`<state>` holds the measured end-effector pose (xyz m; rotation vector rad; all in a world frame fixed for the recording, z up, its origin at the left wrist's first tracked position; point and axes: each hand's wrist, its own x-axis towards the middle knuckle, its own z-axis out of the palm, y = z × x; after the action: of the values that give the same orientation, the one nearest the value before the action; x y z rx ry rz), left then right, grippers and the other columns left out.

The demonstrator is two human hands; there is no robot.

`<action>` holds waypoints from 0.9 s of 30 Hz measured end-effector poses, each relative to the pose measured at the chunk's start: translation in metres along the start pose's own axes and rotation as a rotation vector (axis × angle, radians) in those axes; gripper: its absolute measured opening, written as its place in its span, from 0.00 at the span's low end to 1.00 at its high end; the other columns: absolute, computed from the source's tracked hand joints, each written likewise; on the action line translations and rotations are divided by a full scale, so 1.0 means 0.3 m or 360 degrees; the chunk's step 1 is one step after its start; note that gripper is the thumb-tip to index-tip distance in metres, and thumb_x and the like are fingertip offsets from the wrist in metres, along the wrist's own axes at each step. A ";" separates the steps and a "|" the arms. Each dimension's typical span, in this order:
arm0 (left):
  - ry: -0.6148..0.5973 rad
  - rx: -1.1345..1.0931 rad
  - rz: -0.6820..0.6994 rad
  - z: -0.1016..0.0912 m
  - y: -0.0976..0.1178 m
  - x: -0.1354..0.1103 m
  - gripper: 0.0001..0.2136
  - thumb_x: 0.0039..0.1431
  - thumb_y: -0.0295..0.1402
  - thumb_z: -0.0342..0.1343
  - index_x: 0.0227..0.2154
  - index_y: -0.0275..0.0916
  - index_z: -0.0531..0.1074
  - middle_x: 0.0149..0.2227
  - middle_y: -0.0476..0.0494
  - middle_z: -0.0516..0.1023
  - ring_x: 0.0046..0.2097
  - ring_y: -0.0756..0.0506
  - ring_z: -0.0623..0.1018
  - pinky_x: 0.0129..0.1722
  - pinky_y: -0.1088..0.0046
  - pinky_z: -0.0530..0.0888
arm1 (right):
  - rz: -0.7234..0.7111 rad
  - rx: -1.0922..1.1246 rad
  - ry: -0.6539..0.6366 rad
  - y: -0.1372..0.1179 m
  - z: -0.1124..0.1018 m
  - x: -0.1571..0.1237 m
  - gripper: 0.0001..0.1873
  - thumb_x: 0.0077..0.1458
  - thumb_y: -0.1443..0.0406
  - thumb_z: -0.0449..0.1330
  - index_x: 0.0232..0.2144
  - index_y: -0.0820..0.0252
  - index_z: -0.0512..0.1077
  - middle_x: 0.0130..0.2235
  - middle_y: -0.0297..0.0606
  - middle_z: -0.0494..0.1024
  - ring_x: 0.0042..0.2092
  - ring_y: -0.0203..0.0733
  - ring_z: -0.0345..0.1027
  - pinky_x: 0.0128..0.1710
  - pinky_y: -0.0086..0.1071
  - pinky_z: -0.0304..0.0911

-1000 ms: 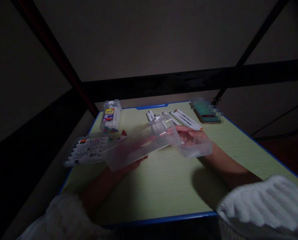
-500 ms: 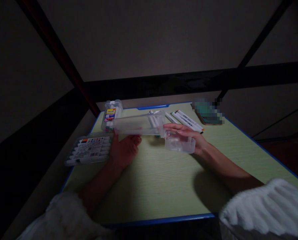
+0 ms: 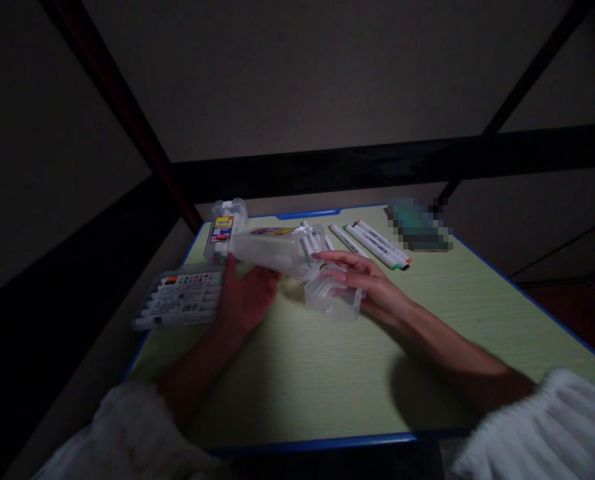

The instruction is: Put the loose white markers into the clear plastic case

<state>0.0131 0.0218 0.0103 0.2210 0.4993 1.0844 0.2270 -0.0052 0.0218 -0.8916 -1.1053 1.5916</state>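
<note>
Since the preceding frame, we see that the lid (image 3: pixel 332 303) has shifted leftward with the right hand (image 3: pixel 364 280), and the case (image 3: pixel 267 252) has turned — its label (image 3: pixel 273 231) now shows on top. The case lies above the left hand (image 3: pixel 251 293), which is half curled, thumb raised against the near side and fingers beneath, supporting it off the table (image 3: pixel 297 387). Its mouth points toward the right hand, which grips the lid between thumb and fingers, index extended at the mouth's edge. We note loose markers (image 3: pixel 374 243) beyond the right hand; a flat pack (image 3: pixel 182 300) lies just beside the left — a second pack (image 3: pixel 224 230) stands behind.
</note>
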 end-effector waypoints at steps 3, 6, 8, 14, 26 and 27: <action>0.0012 0.0013 0.0041 -0.005 -0.007 0.008 0.28 0.60 0.50 0.38 0.47 0.29 0.65 0.36 0.38 0.76 0.33 0.47 0.76 0.27 0.76 0.72 | -0.0006 -0.0044 0.0017 0.009 0.008 -0.002 0.22 0.36 0.64 0.66 0.39 0.54 0.73 0.47 0.36 0.73 0.38 0.36 0.67 0.29 0.27 0.63; -0.0023 0.0041 0.0082 -0.010 -0.012 0.015 0.23 0.61 0.46 0.40 0.49 0.32 0.64 0.39 0.39 0.76 0.39 0.45 0.76 0.37 0.70 0.73 | -0.0032 -0.0129 -0.0008 0.036 0.015 -0.003 0.23 0.37 0.64 0.66 0.41 0.55 0.72 0.46 0.37 0.73 0.40 0.38 0.67 0.31 0.30 0.64; -0.0067 0.0078 0.0084 -0.013 -0.014 0.018 0.20 0.61 0.42 0.41 0.49 0.34 0.64 0.40 0.40 0.77 0.42 0.43 0.76 0.42 0.67 0.72 | -0.0066 -0.0176 -0.0016 0.059 0.021 -0.004 0.24 0.38 0.63 0.67 0.42 0.55 0.71 0.45 0.38 0.73 0.41 0.40 0.67 0.32 0.33 0.65; -0.0022 0.0194 0.0074 -0.012 -0.022 0.021 0.17 0.63 0.33 0.40 0.51 0.32 0.62 0.41 0.38 0.76 0.43 0.43 0.76 0.44 0.66 0.71 | -0.0146 -0.0354 -0.0045 0.098 0.034 -0.005 0.25 0.40 0.60 0.66 0.43 0.54 0.69 0.45 0.38 0.73 0.42 0.41 0.68 0.42 0.38 0.65; -0.0058 0.0276 -0.0095 -0.006 -0.027 0.031 0.22 0.66 0.38 0.30 0.46 0.31 0.67 0.40 0.38 0.77 0.48 0.43 0.75 0.47 0.65 0.70 | -0.0425 -0.0636 0.0036 0.136 0.048 0.000 0.24 0.42 0.60 0.65 0.44 0.55 0.67 0.49 0.40 0.70 0.48 0.43 0.65 0.50 0.39 0.59; -0.0056 0.0276 -0.0094 -0.006 -0.028 0.032 0.22 0.66 0.38 0.31 0.46 0.30 0.67 0.40 0.38 0.77 0.48 0.43 0.75 0.47 0.66 0.70 | -0.0462 -0.0666 0.0051 0.141 0.047 0.002 0.23 0.42 0.60 0.65 0.43 0.54 0.67 0.49 0.39 0.70 0.48 0.43 0.65 0.51 0.40 0.58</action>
<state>0.0225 0.0263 0.0026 0.3747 0.5657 0.9787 0.2013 -0.0132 -0.0137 -0.9686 -1.5019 1.1235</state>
